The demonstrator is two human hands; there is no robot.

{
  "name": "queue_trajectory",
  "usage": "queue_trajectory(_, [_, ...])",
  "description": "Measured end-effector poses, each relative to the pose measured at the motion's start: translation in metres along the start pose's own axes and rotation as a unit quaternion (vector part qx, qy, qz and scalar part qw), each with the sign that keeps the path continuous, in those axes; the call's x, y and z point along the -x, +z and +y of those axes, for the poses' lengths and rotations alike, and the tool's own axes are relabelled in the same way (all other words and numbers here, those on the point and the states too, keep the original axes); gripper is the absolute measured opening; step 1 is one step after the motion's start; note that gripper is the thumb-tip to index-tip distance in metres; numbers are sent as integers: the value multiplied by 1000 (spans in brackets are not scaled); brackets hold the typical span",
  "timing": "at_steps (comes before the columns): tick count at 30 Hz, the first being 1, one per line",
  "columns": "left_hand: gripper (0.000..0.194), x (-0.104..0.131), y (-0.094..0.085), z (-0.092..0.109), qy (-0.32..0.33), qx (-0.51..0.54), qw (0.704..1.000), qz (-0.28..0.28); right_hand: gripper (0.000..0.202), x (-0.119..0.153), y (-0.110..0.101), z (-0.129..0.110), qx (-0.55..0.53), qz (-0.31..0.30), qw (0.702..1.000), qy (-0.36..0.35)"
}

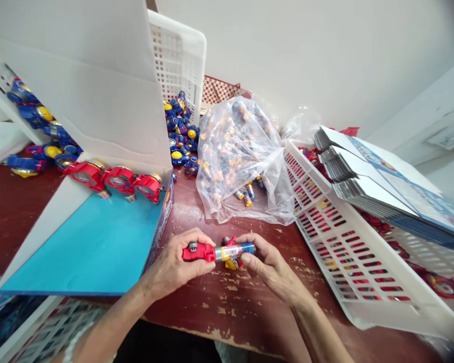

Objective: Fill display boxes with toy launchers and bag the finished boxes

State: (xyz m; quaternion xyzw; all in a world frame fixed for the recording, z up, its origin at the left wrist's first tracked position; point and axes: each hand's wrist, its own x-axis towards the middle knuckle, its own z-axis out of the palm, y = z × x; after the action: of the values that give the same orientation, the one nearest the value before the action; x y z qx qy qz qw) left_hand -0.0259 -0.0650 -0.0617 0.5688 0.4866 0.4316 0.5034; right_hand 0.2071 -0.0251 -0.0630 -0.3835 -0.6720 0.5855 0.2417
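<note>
My left hand point(181, 259) grips a red plastic toy point(200, 251) with a small grey knob on top. In my right hand point(267, 259), between thumb and fingers, is a small labelled tube point(234, 251) with a blue end. The tube lines up end to end with the toy's grey collar; whether it sits inside cannot be told. Behind the tube, partly hidden, another red and yellow toy point(232, 263) lies on the table. To the left stands an open box point(109, 242) with a bright blue inside, where three red toys point(120, 179) sit in a row along the back.
A clear plastic bag point(238, 151) of small tubes lies ahead. Blue toys point(181, 133) spill from a tipped white basket point(177, 45) behind the box. At right, a white basket point(348, 252) of red toys carries stacked flat cartons point(386, 176). The worn table point(249, 312) has a near edge.
</note>
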Motion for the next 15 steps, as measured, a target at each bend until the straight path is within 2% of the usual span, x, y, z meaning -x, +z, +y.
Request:
queue_trajectory(3, [21,-8,4,-9,-30,13,999,16,32,-14,-6,2,105,37,993,-41])
queue_trajectory(5, [16,-15,8,-17,-9,-28,997,68,33,-32,-18,5,184,76,979,-48])
queue_trajectory(7, [13,-23,11,-27,1,-79,988,135,33,-56,-35,12,245,147,957,-42])
queue_trajectory(10, [13,-33,14,-45,5,-158,964,212,31,-96,-64,26,302,251,920,1])
queue_trajectory(13, [30,-36,19,-55,31,-247,936,250,27,-130,-82,41,357,284,888,52])
queue_trajectory(15, [43,-35,27,-54,73,-325,912,239,29,-146,-85,48,380,279,879,77])
